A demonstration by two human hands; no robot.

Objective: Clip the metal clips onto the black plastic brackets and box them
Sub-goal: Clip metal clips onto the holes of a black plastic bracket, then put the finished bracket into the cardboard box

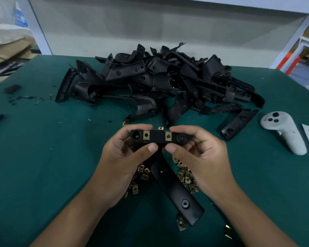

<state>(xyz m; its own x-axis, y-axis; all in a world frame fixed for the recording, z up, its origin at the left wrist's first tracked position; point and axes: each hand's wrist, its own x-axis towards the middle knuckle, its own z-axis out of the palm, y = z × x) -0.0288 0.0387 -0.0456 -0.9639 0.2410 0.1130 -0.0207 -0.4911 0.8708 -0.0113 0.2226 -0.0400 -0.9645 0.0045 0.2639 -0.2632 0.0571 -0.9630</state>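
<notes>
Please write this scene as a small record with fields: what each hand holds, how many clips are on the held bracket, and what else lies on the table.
left hand: left hand grips the left end of the held bracket
right hand: right hand grips its right end
clips on held bracket: two metal clips, one left, one right
loose clips: loose clips scattered under the hands
bracket pile: bracket pile behind, on the green table
other: grey controller at right
box: none in view

A green table carries heaped black brackets, loose brass clips and a grey controller.
</notes>
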